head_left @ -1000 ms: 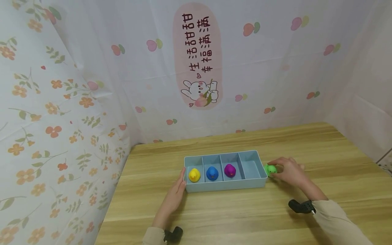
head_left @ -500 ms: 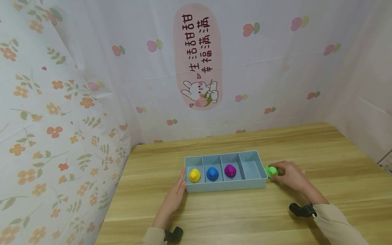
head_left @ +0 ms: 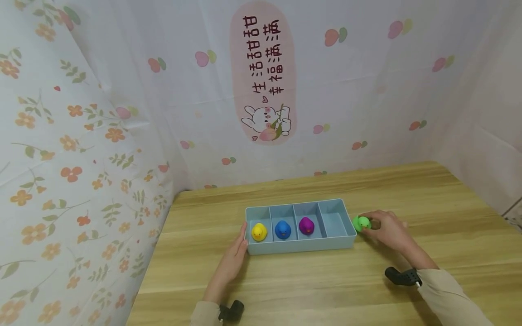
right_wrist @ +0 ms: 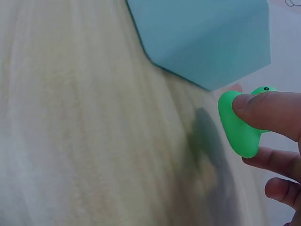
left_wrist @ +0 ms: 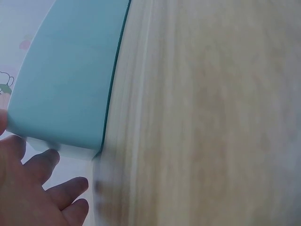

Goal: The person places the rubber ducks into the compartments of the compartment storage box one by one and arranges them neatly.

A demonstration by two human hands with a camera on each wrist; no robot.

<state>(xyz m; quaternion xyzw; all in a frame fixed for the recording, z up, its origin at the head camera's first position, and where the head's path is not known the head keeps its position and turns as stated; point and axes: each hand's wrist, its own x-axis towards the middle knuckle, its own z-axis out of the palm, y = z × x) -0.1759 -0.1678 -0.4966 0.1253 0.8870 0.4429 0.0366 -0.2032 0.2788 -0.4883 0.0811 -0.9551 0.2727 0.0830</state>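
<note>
A light blue tray [head_left: 302, 245] with a row of compartments stands on the table. From the left, it holds a yellow rubber duck [head_left: 258, 232], a blue rubber duck [head_left: 283, 230] and a purple rubber duck [head_left: 306, 226]; the rightmost compartment has nothing in it. My left hand [head_left: 231, 261] rests its fingers against the tray's left end; the left wrist view shows them [left_wrist: 42, 165] at that end wall. Just off the right end, my right hand [head_left: 389, 230] pinches a green rubber duck [head_left: 360, 223] between thumb and fingers. In the right wrist view this duck [right_wrist: 237, 127] hangs above the table, its shadow below.
The wooden table [head_left: 293, 285] extends on all sides of the tray. A white patterned curtain [head_left: 195, 113] hangs behind and along the left. Black wrist cameras sit on both forearms, the right one [head_left: 401, 276] low over the table.
My right hand and the green duck have shifted only slightly, and the duck's head shows more clearly now. The left hand, the tray and the other ducks stay in place.
</note>
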